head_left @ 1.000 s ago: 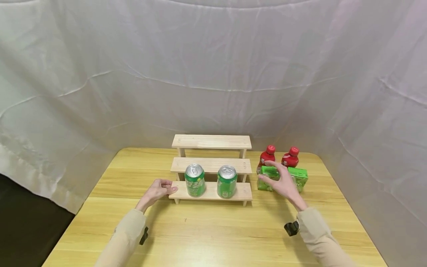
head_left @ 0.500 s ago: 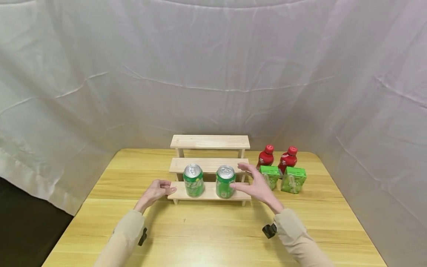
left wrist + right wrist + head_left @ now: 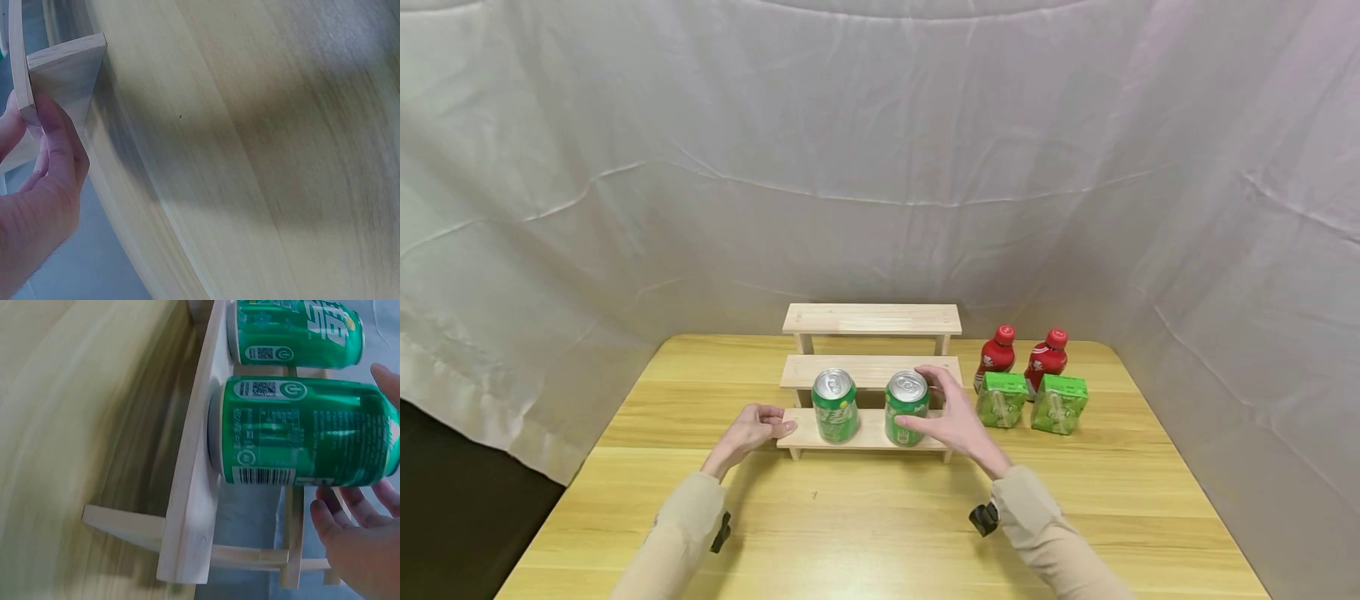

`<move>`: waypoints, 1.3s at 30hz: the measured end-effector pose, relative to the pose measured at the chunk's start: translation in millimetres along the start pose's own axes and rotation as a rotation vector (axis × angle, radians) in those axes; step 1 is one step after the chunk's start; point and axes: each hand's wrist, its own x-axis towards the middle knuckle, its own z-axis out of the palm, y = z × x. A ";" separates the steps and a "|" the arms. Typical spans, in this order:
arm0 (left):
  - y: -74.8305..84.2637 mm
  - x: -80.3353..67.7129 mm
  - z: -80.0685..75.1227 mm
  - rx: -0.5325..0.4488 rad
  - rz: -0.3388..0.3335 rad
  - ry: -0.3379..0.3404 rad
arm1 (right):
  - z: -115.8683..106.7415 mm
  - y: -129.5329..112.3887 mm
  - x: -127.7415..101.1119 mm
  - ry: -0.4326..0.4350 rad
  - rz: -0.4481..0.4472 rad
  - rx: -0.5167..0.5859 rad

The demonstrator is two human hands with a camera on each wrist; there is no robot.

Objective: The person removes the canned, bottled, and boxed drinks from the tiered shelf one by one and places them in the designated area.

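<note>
Well, left fingers [image 3: 57,140] round shelf edge [image 3: 21,75]

the bench [image 3: 850,533] offered room in front; two green cans [image 3: 836,421] obstructed the lowest shelf [image 3: 871,427], with cartons [image 3: 1058,406] standing to its right.

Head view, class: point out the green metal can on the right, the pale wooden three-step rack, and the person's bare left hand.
Green metal can on the right [image 3: 904,407]: head view, green upper side.
Pale wooden three-step rack [image 3: 871,372]: head view, middle board.
Bare left hand [image 3: 749,428]: head view, its back.
</note>
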 end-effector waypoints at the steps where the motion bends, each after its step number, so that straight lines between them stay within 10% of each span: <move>1: 0.0 -0.1 0.1 0.004 0.003 -0.001 | 1.2 -0.3 0.0 0.006 -0.003 0.002; 39: 2.0 -0.4 0.7 0.003 -0.010 0.001 | 11.8 2.2 2.5 0.116 -0.032 0.047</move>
